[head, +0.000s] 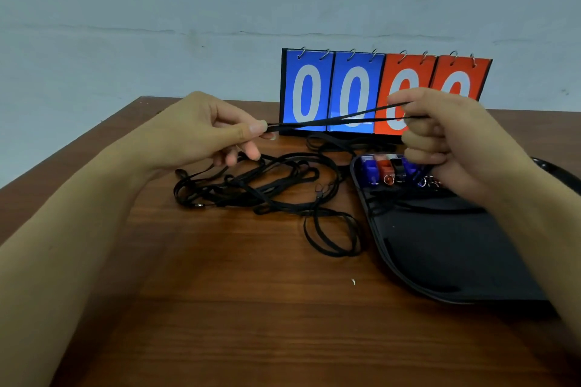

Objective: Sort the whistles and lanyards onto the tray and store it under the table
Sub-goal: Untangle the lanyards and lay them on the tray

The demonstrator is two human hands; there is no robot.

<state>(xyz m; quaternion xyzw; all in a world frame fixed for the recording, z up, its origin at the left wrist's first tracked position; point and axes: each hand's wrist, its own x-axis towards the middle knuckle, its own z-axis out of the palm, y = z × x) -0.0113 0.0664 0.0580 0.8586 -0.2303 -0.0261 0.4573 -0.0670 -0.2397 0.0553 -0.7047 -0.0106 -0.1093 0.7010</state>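
Nearest is the bare wood-grain surface [220, 308], smooth and brown, with the black tray [440, 261] at its right: a shallow, round-cornered plastic piece with a low rim. Beyond the open wood lies the tangle of lanyards [267, 188], thin flat black cords looped over one another, a few with small metal clips. At the tray's far end the whistles [390, 170] sit in a row, blue, red and black hard plastic with small split rings; a cord or two seems to lie on the tray just before them. Above all this both hands are at work on one lanyard [330, 119], stretched taut between them: the left hand [213, 132] pinches its end between thumb and forefinger, the right hand [440, 132] is curled round the other end. The step looks like straightening one cord to fold it for the tray. To do it well, keep the two strands parallel and lightly tensioned, double it into a short bundle, and lay it flat beside the whistles, lifting clear of the pile so no loops drag along. Farthest stands a flip scoreboard [377, 94], blue and red cards on wire rings, reading zeros.
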